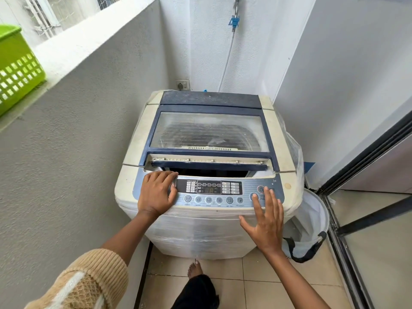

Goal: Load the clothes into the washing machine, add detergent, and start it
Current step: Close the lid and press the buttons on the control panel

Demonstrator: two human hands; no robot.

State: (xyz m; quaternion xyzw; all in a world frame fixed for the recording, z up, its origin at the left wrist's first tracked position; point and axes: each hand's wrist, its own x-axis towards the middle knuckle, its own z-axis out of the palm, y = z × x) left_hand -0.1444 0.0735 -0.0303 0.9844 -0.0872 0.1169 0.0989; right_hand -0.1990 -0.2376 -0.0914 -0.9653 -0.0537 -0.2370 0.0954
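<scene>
At the washing machine, wedged in a balcony corner, the left hand rests on the control panel with fingers curled over the tub opening's edge; the right hand spreads flat by the start button. The lid sits partly folded back and could drop on those fingers. A laundry bag crowds the machine's right side.

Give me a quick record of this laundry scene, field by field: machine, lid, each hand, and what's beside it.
machine: top-loading washing machine, body wrapped in clear plastic
lid: lid folded partly back, front gap open
display: control panel lit
left hand: left hand resting flat on the panel's left end
right hand: right hand open, fingers spread at the start/pause button
beside: white laundry bag on the right; green basket on the ledge
</scene>
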